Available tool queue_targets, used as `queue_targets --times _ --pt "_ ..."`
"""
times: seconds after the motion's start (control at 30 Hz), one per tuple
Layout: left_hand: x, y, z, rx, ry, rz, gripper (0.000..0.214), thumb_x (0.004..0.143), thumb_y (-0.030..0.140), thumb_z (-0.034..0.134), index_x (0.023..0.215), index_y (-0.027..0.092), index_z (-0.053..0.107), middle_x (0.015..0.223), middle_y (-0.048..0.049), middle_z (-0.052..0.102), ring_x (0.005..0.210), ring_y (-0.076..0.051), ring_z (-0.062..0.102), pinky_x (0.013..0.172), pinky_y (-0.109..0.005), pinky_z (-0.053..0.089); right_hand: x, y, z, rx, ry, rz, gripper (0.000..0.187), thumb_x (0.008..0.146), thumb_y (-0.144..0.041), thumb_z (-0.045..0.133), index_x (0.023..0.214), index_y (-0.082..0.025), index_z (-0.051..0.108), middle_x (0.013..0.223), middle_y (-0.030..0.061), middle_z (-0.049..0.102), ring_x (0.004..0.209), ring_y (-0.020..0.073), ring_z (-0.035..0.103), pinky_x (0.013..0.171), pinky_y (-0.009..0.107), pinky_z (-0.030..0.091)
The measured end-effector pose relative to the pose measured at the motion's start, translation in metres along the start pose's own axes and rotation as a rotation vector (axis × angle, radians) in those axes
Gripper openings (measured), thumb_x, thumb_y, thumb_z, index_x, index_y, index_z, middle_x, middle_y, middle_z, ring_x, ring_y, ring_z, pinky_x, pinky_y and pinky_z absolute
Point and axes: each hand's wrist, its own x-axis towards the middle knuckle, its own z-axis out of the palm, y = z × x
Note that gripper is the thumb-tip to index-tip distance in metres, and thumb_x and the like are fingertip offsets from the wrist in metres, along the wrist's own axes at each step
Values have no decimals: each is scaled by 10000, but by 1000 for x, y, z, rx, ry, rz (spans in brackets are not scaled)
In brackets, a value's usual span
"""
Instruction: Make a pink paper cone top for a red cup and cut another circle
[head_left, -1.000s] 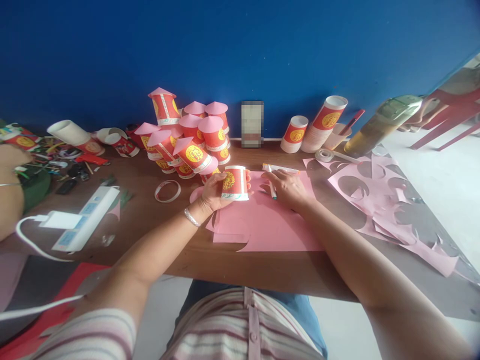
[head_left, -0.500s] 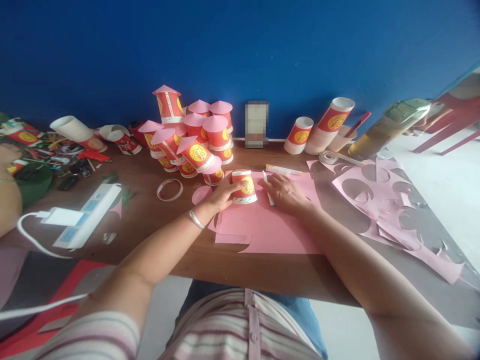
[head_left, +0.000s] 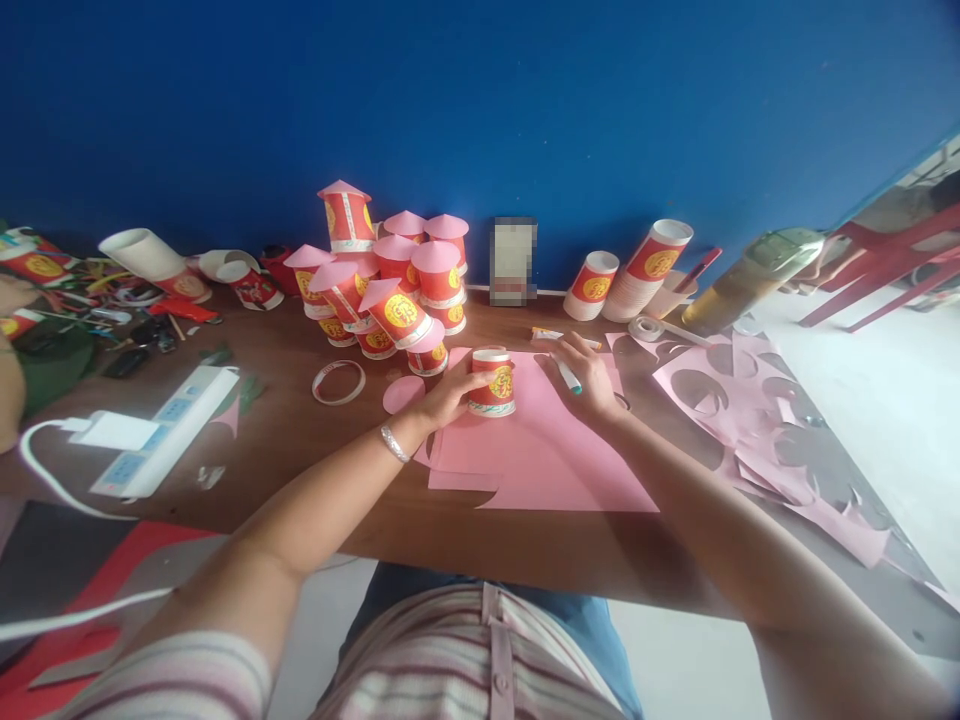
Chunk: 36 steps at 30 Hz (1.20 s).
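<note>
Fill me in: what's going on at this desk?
A person's left hand grips a red paper cup, wide end down, over pink paper. The right hand holds a white marker beside it, apart from the cup. Red cups with pink cone tops stand stacked beyond the left hand; cut pink scraps lie to the right.

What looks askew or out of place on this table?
A hatted cup near the front of the stack leans sideways, while the held cup in the left grip stands straight. At right, pink scraps lie jumbled, riddled with round holes, probably just offcuts.
</note>
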Motion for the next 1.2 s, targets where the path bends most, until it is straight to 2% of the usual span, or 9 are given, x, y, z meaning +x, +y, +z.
queue_targets --times 0.07,0.13,0.2,0.3,0.43,0.53,0.67,0.9,1.2 --pt "2 -3 -3 -36 -3 3 524 790 369 838 1259 200 678 1166 -102 752 1100 -269 698 931 -372 527 -2 -12 -6 161 34 8 379 1076 -504 486 1123 -249 763 1001 84 713 875 240 693 803 402 587" --pt "3 -5 -5 -33 -15 21 495 790 371 834 1229 191 695 1151 -98 755 1045 -247 706 891 -347 532 -8 -23 -10 307 45 69 358 1075 -490 503 1043 -242 759 843 43 702 794 217 691 783 389 592" --pt "4 -6 -6 -20 -24 39 466 797 379 826 1200 179 705 1158 -100 751 1006 -234 704 854 -331 533 -16 -29 -10 434 46 176 324 1067 -487 532 1027 -231 726 698 -2 655 686 193 679 713 360 586" --pt "2 -5 -5 -16 -20 50 481 814 379 810 1242 193 693 1183 -96 741 1059 -251 696 894 -351 535 -29 -32 -4 556 79 220 262 1028 -482 603 1020 -224 651 707 -15 669 614 172 673 586 310 554" --pt "3 -6 -4 17 43 104 501 818 394 826 1259 205 681 1195 -85 721 1146 -258 660 971 -366 517 -41 -35 3 382 95 95 139 1012 -377 607 995 -240 620 778 12 703 642 176 680 590 315 548" --pt "5 -7 -5 98 94 140 483 813 448 849 1188 193 682 1113 -71 708 1061 -228 656 927 -343 513 -43 -40 3 273 102 -39 50 1006 -283 590 998 -245 623 808 20 720 685 181 691 631 323 557" --pt "4 -5 -4 206 93 137 434 819 496 841 1063 170 690 969 -51 691 950 -207 652 854 -317 503 -45 -47 5 228 61 -154 57 1017 -246 571 1026 -244 627 841 23 732 689 171 687 633 314 554" --pt "-5 5 3 204 152 139 395 833 420 825 1148 199 735 1111 -81 724 1247 -284 609 1048 -368 466 -49 -44 12 218 75 -176 85 1034 -257 587 1098 -254 642 935 46 766 809 195 744 711 331 598" --pt "1 -6 -8 179 -3 107 534 768 323 827 1263 195 674 1149 -80 724 1109 -267 660 949 -368 517 -48 -40 12 149 81 -189 172 1046 -322 579 1173 -255 674 1039 81 812 939 247 796 816 396 656"
